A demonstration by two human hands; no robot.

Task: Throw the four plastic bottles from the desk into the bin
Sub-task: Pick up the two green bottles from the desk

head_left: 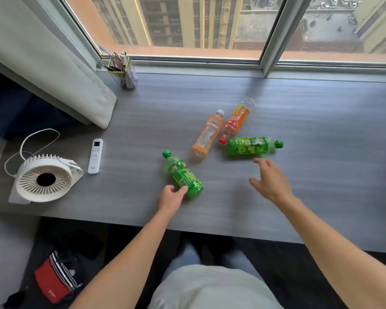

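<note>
Several plastic bottles lie on the grey desk (143, 121). The near green bottle (183, 173) lies at the middle, cap pointing away. My left hand (171, 198) touches its base end with thumb and fingers apart, not closed around it. A second green bottle (253, 145) lies crosswise, cap to the right. My right hand (272, 180) hovers open just in front of it, fingers spread. A pale orange bottle with a white cap (207, 136) and a red-orange bottle with a red cap (235, 121) lie side by side behind. No bin is in view.
A white desk fan (44, 178) with its cable stands at the desk's left end. A white remote (95, 156) lies beside it. A pen holder (124, 71) stands by the window. A white cushion (54, 70) leans at the back left. A red pouch (54, 279) lies on the floor.
</note>
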